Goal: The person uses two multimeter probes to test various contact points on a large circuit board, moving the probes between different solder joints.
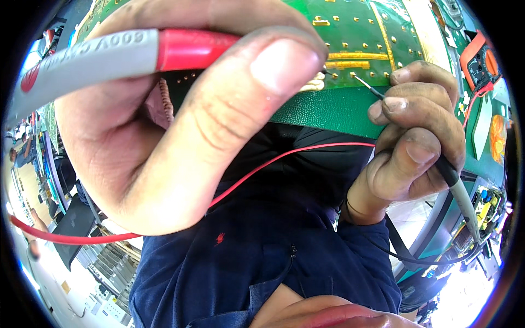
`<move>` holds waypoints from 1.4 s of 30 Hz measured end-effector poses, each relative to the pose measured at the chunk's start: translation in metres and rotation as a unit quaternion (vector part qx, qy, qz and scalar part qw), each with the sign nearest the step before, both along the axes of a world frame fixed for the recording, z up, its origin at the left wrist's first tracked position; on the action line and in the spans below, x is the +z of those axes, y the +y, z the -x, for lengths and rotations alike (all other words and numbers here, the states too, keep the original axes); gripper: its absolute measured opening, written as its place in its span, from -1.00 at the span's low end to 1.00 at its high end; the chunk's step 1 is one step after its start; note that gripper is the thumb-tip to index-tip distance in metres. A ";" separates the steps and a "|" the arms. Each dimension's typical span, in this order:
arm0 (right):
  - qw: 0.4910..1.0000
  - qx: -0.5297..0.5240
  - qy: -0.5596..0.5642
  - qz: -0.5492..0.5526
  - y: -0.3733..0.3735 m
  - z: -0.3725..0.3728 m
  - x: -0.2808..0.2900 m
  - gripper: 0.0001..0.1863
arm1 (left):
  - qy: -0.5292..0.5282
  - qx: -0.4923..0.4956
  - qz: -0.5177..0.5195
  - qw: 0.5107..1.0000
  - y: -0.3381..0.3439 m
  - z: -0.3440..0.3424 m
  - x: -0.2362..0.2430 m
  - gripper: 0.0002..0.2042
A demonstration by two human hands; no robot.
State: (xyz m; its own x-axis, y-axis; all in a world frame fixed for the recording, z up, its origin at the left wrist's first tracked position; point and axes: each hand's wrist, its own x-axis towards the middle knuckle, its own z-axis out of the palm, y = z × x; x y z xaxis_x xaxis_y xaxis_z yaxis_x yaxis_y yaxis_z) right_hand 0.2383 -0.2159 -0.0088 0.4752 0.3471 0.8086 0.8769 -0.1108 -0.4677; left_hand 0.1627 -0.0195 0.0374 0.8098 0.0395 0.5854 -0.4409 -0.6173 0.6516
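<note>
My left hand (180,142), close to the camera, is closed around a red and grey test probe (191,48). Just past the thumb a dark tip pokes out over the green circuit board (344,35), which carries gold pads and strips. My right hand (418,123) pinches a black and grey test probe (462,199). Its thin metal tip points at a gold pad near the board's front edge. Whether either tip touches the board I cannot tell. The left hand and its probe hide the board's left part.
A red lead (306,146) loops below my hands, across my dark clothing. On the right lies an orange and black multimeter (481,63) with a red plug, beside a pale flat strip (482,128). The green worktop (328,112) ends just in front of me.
</note>
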 end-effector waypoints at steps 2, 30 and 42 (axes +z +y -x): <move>1.000 0.007 -0.005 -0.012 0.001 -0.001 -0.002 -0.52 | 0.000 -0.005 -0.005 1.000 0.001 -0.001 0.001 -0.72; 1.000 0.005 0.003 -0.006 -0.002 -0.002 -0.004 -0.53 | 0.010 -0.021 0.009 1.000 0.000 -0.005 -0.003 -0.71; 1.000 0.007 -0.001 0.000 -0.001 -0.002 -0.001 -0.56 | 0.003 -0.021 0.012 1.000 0.000 -0.003 -0.002 -0.72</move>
